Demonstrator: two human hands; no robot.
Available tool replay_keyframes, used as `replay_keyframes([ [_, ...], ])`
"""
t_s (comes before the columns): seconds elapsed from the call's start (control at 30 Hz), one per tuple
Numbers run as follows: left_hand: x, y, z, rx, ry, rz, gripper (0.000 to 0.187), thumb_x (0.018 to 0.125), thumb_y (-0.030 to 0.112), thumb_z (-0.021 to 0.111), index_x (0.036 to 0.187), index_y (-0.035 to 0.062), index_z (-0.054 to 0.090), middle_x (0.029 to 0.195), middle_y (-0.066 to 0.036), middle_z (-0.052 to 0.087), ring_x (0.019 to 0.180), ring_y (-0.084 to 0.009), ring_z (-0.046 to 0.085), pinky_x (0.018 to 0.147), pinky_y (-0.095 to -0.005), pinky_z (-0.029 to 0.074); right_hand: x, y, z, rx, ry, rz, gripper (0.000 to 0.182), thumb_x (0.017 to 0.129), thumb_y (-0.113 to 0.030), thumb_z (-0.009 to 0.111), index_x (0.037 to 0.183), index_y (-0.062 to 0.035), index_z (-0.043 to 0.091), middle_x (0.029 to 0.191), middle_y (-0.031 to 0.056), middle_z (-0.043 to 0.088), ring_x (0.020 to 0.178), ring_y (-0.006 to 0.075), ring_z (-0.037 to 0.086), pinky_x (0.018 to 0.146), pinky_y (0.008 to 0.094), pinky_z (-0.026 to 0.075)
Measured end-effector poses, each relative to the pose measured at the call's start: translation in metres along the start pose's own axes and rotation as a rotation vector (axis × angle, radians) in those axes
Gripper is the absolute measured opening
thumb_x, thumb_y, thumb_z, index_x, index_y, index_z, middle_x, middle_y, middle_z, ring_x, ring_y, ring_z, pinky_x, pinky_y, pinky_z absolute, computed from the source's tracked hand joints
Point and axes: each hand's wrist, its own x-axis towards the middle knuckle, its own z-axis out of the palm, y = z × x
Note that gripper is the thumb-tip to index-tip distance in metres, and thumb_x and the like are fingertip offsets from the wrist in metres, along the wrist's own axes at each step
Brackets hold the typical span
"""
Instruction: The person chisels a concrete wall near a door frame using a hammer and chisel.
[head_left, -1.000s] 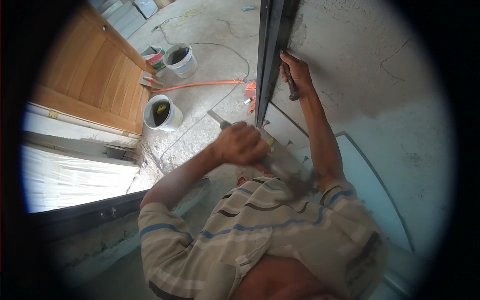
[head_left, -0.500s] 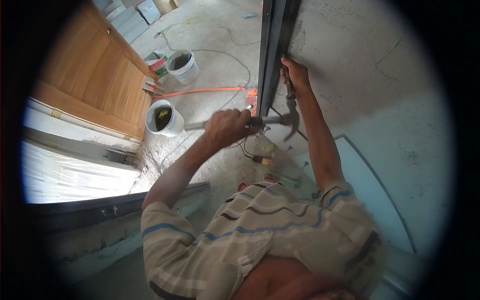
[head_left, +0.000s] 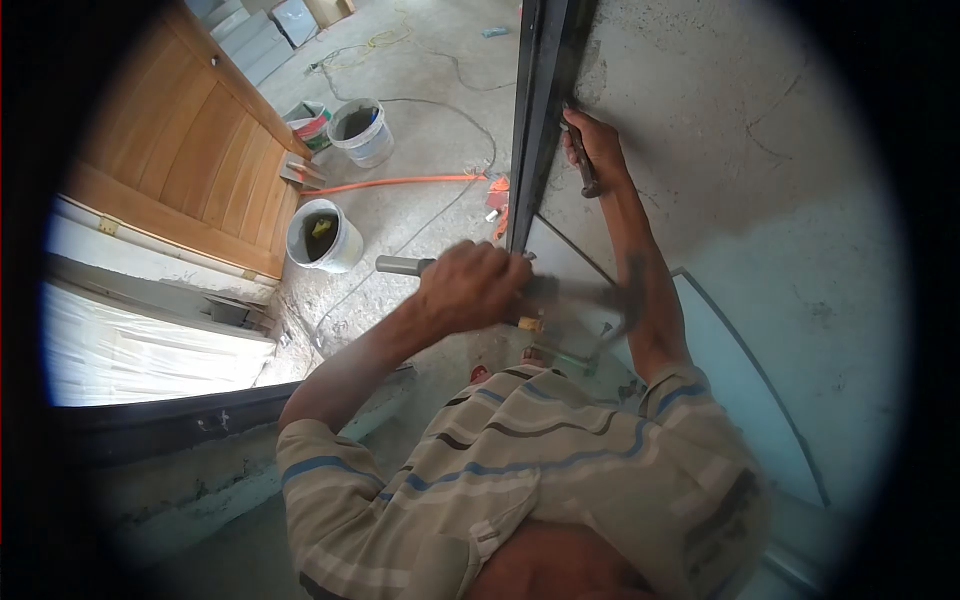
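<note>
My left hand (head_left: 473, 287) is wrapped round the handle of a claw hammer (head_left: 400, 265). Motion smears the hammer's head, which appears in front of my right forearm, below the chisel. Up at the dark metal frame (head_left: 537, 110), my right hand (head_left: 597, 148) grips a short dark steel chisel (head_left: 586, 172). The chisel's struck end points back toward me. Its tip is hidden by my fingers and the frame's edge. Hammer and chisel are apart.
Several buckets (head_left: 326, 237) stand on the concrete floor, near a wooden door (head_left: 190, 140). A trowel (head_left: 302, 170) lies beside an orange hose (head_left: 390, 184). Cables cross the floor. A pale panel (head_left: 745, 390) with a dark edge is at right, by the plastered wall (head_left: 700, 110).
The hammer has swung back toward my body, away from the chisel's end, and its head is now blurred. My right hand keeps the chisel at the frame.
</note>
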Motion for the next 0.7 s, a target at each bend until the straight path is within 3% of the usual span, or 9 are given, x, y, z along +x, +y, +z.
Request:
replay_keyframes([
  [0.17, -0.001, -0.004, 0.026, 0.028, 0.157, 0.378, 0.028, 0.073, 0.024, 0.068, 0.066, 0.0116, 0.045, 0.057, 0.0, 0.035, 0.046, -0.0128, 0.043, 0.04, -0.0291, 0.035, 0.001, -0.002, -0.002, -0.006, -0.018, 0.015, 0.018, 0.086, -0.022, 0.067, 0.087, -0.0046, 0.064, 0.06, 0.0034, 0.056, 0.043, 0.0094, 0.049, 0.04, 0.023, 0.039],
  [0.2, 0.0, -0.017, 0.028, 0.049, 0.139, 0.241, 0.029, 0.073, 0.026, 0.071, 0.066, 0.0104, 0.048, 0.057, -0.001, 0.041, 0.046, -0.0151, 0.047, 0.04, -0.0304, 0.038, 0.001, -0.002, -0.003, 0.006, -0.019, 0.01, 0.018, 0.086, -0.022, 0.067, 0.087, -0.0045, 0.064, 0.06, 0.0033, 0.056, 0.043, 0.0093, 0.049, 0.04, 0.0228, 0.039],
  [0.23, 0.0, -0.023, 0.036, 0.052, -0.052, -0.139, 0.031, 0.073, 0.03, 0.074, 0.068, 0.0095, 0.052, 0.058, -0.003, 0.047, 0.048, -0.0187, 0.052, 0.042, -0.0328, 0.041, 0.001, 0.0, -0.004, 0.008, -0.014, 0.013, 0.018, 0.086, -0.022, 0.067, 0.087, -0.0045, 0.064, 0.06, 0.0033, 0.056, 0.043, 0.0093, 0.049, 0.04, 0.0228, 0.039],
  [0.3, 0.001, -0.024, 0.039, 0.088, -0.163, -0.35, 0.034, 0.072, 0.034, 0.076, 0.069, 0.009, 0.054, 0.061, -0.006, 0.053, 0.051, -0.0215, 0.056, 0.044, -0.0356, 0.044, 0.003, -0.001, -0.004, -0.049, -0.005, 0.0, 0.019, 0.086, -0.022, 0.068, 0.088, -0.0038, 0.065, 0.06, 0.0037, 0.056, 0.043, 0.0089, 0.05, 0.04, 0.0222, 0.039],
  [0.43, 0.003, 0.004, 0.02, 0.1, 0.086, 0.149, 0.039, 0.065, 0.036, 0.076, 0.065, 0.0105, 0.047, 0.055, 0.0, 0.037, 0.044, -0.0172, 0.044, 0.041, -0.0329, 0.039, 0.006, -0.002, -0.005, -0.01, -0.023, -0.013, 0.02, 0.085, -0.022, 0.069, 0.088, -0.0033, 0.065, 0.06, 0.0046, 0.057, 0.043, 0.0103, 0.05, 0.04, 0.0238, 0.04],
  [0.5, 0.013, -0.001, 0.008, -0.085, 0.103, 0.319, 0.037, 0.062, 0.034, 0.076, 0.064, 0.0094, 0.048, 0.055, -0.001, 0.042, 0.045, -0.0184, 0.047, 0.041, -0.034, 0.04, 0.002, -0.003, -0.001, -0.007, 0.024, 0.012, 0.02, 0.085, -0.022, 0.069, 0.088, -0.0029, 0.066, 0.06, 0.005, 0.058, 0.042, 0.0112, 0.05, 0.04, 0.0243, 0.04],
  [0.57, -0.005, -0.037, 0.041, 0.037, 0.001, 0.039, 0.037, 0.067, 0.036, 0.076, 0.067, 0.0087, 0.051, 0.055, -0.004, 0.048, 0.046, -0.0204, 0.052, 0.041, -0.0339, 0.042, 0.009, 0.0, -0.003, -0.017, 0.01, 0.006, 0.02, 0.085, -0.022, 0.068, 0.088, -0.0028, 0.066, 0.06, 0.0049, 0.058, 0.042, 0.0112, 0.05, 0.04, 0.0244, 0.04],
  [0.6, 0.001, -0.046, 0.042, 0.061, -0.074, -0.289, 0.038, 0.072, 0.04, 0.075, 0.072, 0.0081, 0.056, 0.056, -0.006, 0.053, 0.049, -0.0229, 0.056, 0.043, -0.036, 0.045, 0.009, 0.0, -0.004, -0.027, 0.005, 0.003, 0.02, 0.085, -0.023, 0.068, 0.088, -0.0027, 0.066, 0.06, 0.0047, 0.058, 0.042, 0.0112, 0.05, 0.04, 0.0246, 0.04],
  [0.7, -0.005, -0.032, 0.042, -0.001, -0.275, -0.347, 0.048, 0.079, 0.051, 0.068, 0.084, 0.0057, 0.053, 0.059, -0.007, 0.056, 0.051, -0.0261, 0.06, 0.047, -0.0385, 0.048, 0.006, -0.001, -0.005, -0.093, 0.028, -0.004, 0.021, 0.085, -0.024, 0.068, 0.088, -0.0026, 0.066, 0.059, 0.0042, 0.057, 0.042, 0.0103, 0.049, 0.04, 0.0242, 0.039],
])
